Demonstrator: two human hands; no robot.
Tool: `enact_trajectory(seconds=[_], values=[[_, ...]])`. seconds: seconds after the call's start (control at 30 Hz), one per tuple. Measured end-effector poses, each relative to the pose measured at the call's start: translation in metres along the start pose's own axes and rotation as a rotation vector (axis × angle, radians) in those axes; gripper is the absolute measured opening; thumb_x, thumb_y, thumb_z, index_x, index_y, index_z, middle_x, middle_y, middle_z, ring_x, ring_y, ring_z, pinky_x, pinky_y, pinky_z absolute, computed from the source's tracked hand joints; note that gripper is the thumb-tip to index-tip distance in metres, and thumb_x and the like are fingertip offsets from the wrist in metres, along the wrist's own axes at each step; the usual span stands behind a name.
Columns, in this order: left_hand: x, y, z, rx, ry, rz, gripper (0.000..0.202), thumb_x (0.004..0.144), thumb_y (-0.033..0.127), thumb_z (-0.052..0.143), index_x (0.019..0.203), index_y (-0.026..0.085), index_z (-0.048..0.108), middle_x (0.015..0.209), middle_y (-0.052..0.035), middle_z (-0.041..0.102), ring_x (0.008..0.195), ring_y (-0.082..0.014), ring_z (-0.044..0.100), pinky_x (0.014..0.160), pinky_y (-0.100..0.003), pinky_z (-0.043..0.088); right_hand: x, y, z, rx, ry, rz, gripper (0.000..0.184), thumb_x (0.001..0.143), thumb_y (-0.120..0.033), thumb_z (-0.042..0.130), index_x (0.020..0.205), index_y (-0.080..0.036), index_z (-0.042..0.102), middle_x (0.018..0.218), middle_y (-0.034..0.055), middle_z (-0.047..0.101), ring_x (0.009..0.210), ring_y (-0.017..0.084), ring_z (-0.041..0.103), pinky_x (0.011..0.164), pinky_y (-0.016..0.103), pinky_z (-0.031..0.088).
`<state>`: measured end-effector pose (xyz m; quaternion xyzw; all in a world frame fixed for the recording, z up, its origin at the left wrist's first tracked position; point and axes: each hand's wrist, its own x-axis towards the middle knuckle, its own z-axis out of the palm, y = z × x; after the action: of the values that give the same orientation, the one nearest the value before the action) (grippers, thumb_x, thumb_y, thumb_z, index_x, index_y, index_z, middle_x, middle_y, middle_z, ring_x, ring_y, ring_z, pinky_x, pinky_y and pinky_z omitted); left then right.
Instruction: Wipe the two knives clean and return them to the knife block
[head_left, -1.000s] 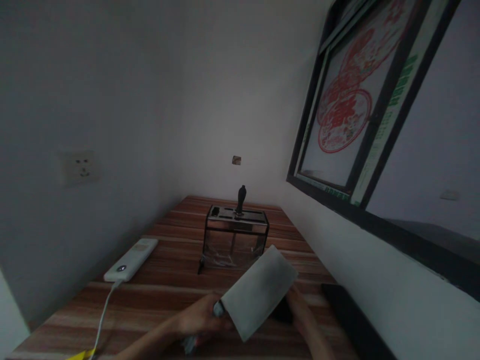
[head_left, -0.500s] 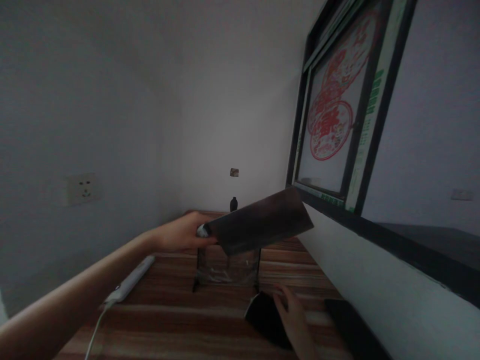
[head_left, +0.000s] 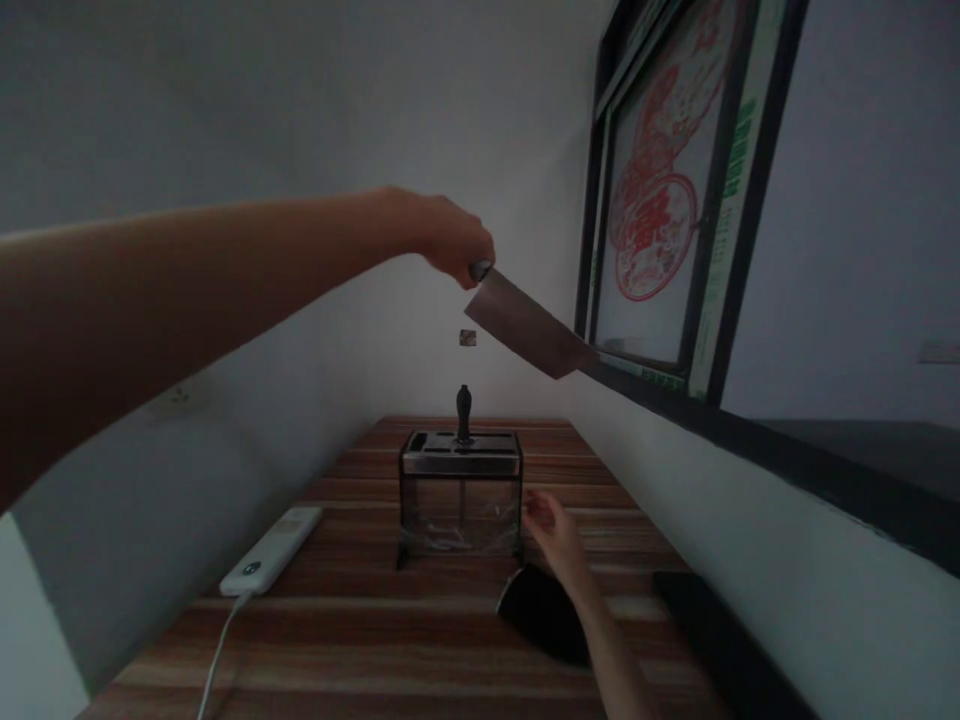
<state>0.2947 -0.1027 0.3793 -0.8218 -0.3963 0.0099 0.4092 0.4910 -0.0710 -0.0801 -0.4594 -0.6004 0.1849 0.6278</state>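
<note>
My left hand (head_left: 459, 240) is raised above the table, closed round the handle of a cleaver (head_left: 529, 320). The broad blade points right and slopes downward, in front of the wall and window corner. Below stands a clear-sided knife block (head_left: 461, 466) with a slotted metal top. A black-handled tool (head_left: 464, 412) stands upright in it, its thin shaft showing through the front. My right hand (head_left: 553, 525) is at the block's right side, fingers bent and apart, fingertips close to the edge; contact is hard to tell. Under my right wrist lies a black, curved-edged item (head_left: 544, 615).
A white power strip (head_left: 271, 550) with a cable lies on the left of the wood-striped table (head_left: 360, 640). A dark flat object (head_left: 720, 640) lies along the right wall. The window (head_left: 660, 220) with red decorations is at upper right. A wall socket (head_left: 180, 398) is partly behind my left arm.
My left hand has lifted the cleaver up and right, and its blade has turned from sloping upward to downward. My right hand has moved from the black item forward to the knife block's side.
</note>
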Motion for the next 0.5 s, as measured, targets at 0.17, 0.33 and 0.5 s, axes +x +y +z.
enact_trajectory(seconds=[0.17, 0.33, 0.5], values=[[0.036, 0.021, -0.008, 0.291, -0.055, -0.024, 0.035, 0.075, 0.025, 0.062, 0.106, 0.009, 0.065, 0.105, -0.0134, 0.066, 0.095, -0.0230, 0.054, 0.088, -0.040, 0.037, -0.009, 0.006, 0.010, -0.016, 0.035, -0.024, 0.043, 0.069, -0.032, 0.067, 0.109, -0.019, 0.061, 0.101, 0.0103, 0.070, 0.093, 0.029, 0.066, 0.085, 0.045, 0.051], [0.054, 0.054, 0.001, 0.336, -0.148, 0.015, 0.038, 0.066, 0.007, 0.061, 0.103, 0.012, 0.067, 0.109, -0.0105, 0.068, 0.104, -0.0265, 0.052, 0.096, -0.044, 0.033, -0.013, 0.005, 0.015, -0.050, 0.029, -0.029, 0.038, 0.070, -0.030, 0.069, 0.106, -0.020, 0.063, 0.097, 0.0084, 0.071, 0.090, 0.027, 0.067, 0.080, 0.040, 0.053], [0.058, 0.090, 0.012, 0.177, -0.211, 0.000, 0.031, 0.063, -0.001, 0.062, 0.091, 0.008, 0.069, 0.106, -0.0119, 0.069, 0.107, -0.0263, 0.049, 0.099, -0.045, 0.028, -0.015, 0.001, 0.017, -0.073, 0.020, -0.024, 0.034, 0.072, -0.028, 0.068, 0.104, -0.020, 0.063, 0.094, 0.0075, 0.071, 0.085, 0.025, 0.067, 0.074, 0.036, 0.054]])
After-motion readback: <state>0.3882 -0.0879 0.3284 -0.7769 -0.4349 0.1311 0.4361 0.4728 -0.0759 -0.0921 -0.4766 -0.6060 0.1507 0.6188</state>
